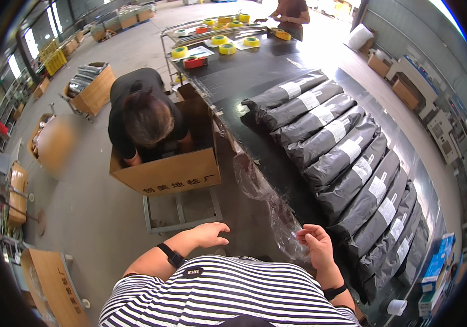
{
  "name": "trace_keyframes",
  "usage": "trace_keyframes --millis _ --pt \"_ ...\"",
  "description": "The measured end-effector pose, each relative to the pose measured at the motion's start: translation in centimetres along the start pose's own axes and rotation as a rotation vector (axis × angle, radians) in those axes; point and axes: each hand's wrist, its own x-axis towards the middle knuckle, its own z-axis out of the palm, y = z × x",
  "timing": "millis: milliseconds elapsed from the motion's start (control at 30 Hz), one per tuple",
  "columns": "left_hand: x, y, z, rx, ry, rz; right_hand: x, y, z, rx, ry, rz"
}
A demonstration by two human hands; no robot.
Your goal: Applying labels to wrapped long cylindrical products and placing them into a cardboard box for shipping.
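Note:
My left hand [210, 234] hangs in the air over the floor, holding nothing, its fingers stretched out and apart. Beside the near end of the dark table [239, 84], my right hand [318, 245] has its fingers curled in toward the thumb. A strip of clear plastic film [277, 212] trails along the table edge right by those fingertips; whether they pinch it I cannot tell. Several dark grey wrapped parcels [348, 147] with white labels lie in a row on the table, right of that hand.
A person [145, 111] in black bends into a big cardboard box [168, 174] on a metal cart [181, 210]. Yellow tape rolls [227, 49] and a red tape dispenser [194, 62] lie at the far table end, where another person [292, 16] stands. Blue boxes [437, 264] sit at the near right.

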Motion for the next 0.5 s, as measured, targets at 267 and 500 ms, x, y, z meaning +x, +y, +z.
trace_keyframes --millis 267,500 --pt "7.6 3.3 -10.2 -0.106 0.013 0.229 11.5 -4.3 0.4 0.198 -0.041 -0.113" --pt "27.4 8.9 -26.3 -0.070 0.712 0.614 40.2 -11.9 -2.9 -0.029 0.338 -0.300"
